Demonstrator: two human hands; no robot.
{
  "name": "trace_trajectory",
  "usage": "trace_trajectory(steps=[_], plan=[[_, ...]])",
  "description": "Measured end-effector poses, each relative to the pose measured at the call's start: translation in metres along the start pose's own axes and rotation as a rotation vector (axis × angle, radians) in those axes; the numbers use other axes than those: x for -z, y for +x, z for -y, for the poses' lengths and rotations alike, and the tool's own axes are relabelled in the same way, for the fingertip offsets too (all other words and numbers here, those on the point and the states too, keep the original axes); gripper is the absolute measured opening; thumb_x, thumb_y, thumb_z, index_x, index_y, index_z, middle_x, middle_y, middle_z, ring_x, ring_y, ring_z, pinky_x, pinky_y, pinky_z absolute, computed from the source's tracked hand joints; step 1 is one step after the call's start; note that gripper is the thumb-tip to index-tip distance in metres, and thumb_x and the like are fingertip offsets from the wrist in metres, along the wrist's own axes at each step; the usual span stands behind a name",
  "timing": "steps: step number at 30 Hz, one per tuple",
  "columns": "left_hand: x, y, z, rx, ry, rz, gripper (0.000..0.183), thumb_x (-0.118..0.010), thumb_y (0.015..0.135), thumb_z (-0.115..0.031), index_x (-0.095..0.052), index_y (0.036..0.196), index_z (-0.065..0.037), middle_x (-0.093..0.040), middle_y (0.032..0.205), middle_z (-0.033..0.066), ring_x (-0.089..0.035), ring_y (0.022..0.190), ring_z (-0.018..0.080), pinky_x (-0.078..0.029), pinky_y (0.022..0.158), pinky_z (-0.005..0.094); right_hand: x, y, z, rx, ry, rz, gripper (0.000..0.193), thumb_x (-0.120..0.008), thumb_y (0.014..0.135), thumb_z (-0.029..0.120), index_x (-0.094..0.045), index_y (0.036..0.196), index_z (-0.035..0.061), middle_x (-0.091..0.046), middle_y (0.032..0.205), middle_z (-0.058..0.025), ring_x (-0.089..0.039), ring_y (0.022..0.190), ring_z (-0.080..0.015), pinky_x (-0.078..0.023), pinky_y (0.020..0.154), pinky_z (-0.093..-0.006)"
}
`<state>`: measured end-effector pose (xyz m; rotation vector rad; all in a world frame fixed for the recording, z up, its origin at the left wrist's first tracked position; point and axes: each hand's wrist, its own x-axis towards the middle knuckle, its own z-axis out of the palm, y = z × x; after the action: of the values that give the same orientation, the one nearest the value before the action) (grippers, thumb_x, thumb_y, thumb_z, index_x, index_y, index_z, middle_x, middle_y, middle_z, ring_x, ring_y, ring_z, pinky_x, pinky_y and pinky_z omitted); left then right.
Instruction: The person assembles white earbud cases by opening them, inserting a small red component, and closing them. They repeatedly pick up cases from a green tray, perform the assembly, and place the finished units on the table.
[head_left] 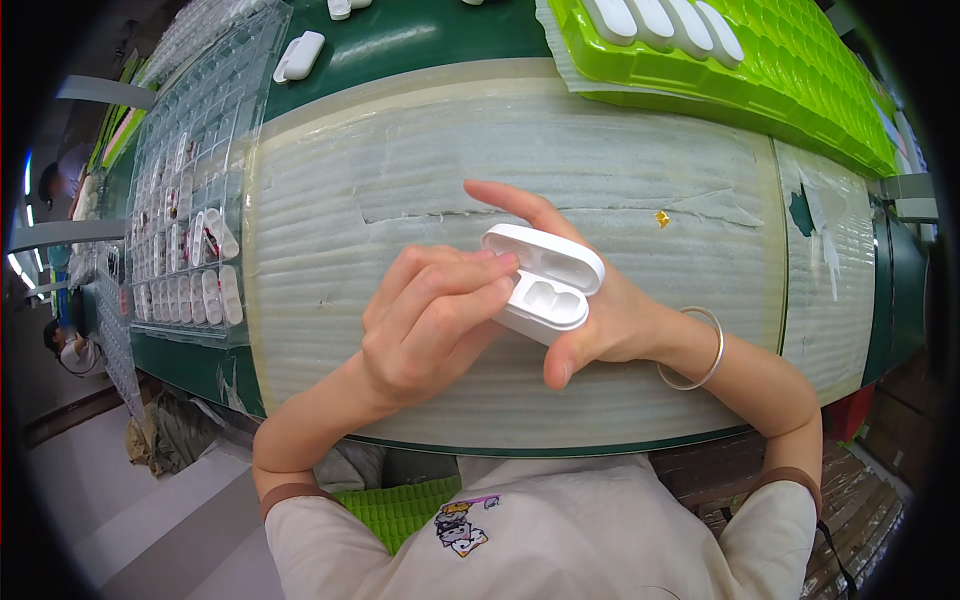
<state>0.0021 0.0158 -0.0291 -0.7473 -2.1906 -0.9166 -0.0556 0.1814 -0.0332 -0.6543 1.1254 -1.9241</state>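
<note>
A white earbud charging case (pixel 548 322) is held over the middle of the mat, tilted, its lid (pixel 565 268) raised and two rounded wells showing inside. My left hand (pixel 425 315) is closed on the case's left end, fingertips at the lid edge and the inner rim; its thumb is hidden. Against the case's right end lies my right hand (pixel 610 310), with its index finger and thumb stretched wide apart. The other right fingers are hidden behind the case.
A pale foam mat (pixel 400 150) covers the green table. Clear compartment trays (pixel 185 230) with small parts stand left. At upper left lies another white case (pixel 299 57). A lime-green tray (pixel 780 100) with white cases stands back right. A gold scrap (pixel 662 219) lies on the mat.
</note>
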Motion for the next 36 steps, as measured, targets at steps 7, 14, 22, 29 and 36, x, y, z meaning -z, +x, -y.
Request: trace_trajectory(steps=[7,14,22,29,36], plan=[[0.012,0.01,-0.009,0.364,0.059,0.09,0.039,-0.079,0.054,0.0,-0.057,0.086,-0.003,-0.064,0.083,0.0083,-0.06,0.075,0.0208,-0.047,0.063,0.0279,0.016,0.005,0.009,0.533,-0.84,-0.417,0.032,-0.065,0.078,0.026,-0.055,0.101,0.0055,-0.056,0.097,-0.0092,-0.049,0.078,-0.0208,-0.042,0.064,-0.0314],[0.0,0.034,-0.028,0.316,0.189,0.108,0.034,-0.08,0.057,-0.02,-0.055,0.072,-0.004,-0.057,0.067,0.0075,-0.056,0.061,0.0193,-0.044,0.054,0.0286,0.013,0.008,0.012,0.6,-0.975,-0.517,0.025,-0.059,0.081,0.014,-0.049,0.061,0.0023,-0.047,0.057,-0.0075,-0.037,0.056,-0.0236,-0.032,0.051,-0.0334],[-0.017,0.027,-0.019,0.233,0.311,0.296,0.042,-0.072,0.061,-0.042,-0.053,0.044,-0.008,-0.045,0.036,0.0057,-0.045,0.03,0.0206,-0.038,0.037,0.0336,0.015,0.007,0.012,0.644,-1.053,-0.517,0.032,-0.061,0.083,0.019,-0.051,0.058,0.0025,-0.046,0.055,-0.007,-0.037,0.055,-0.0221,-0.031,0.049,-0.033],[-0.025,0.021,-0.022,0.359,0.242,0.301,0.037,-0.071,0.062,-0.038,-0.055,0.046,-0.007,-0.046,0.037,0.0063,-0.048,0.031,0.0202,-0.039,0.036,0.0312,0.015,0.007,0.008,0.567,-0.886,-0.452,0.047,-0.037,0.094,0.024,-0.052,0.053,0.0048,-0.052,0.053,-0.0053,-0.039,0.055,-0.0201,-0.034,0.053,-0.0317],[-0.025,0.02,-0.036,0.325,0.284,0.264,0.037,-0.074,0.058,-0.035,-0.054,0.046,-0.006,-0.046,0.038,0.0076,-0.049,0.032,0.02,-0.039,0.035,0.0314,0.004,0.006,0.018,0.663,-0.914,-0.396,0.048,-0.033,0.094,0.017,-0.051,0.051,0.0057,-0.05,0.049,-0.0045,-0.037,0.052,-0.0194,-0.033,0.055,-0.0318]])
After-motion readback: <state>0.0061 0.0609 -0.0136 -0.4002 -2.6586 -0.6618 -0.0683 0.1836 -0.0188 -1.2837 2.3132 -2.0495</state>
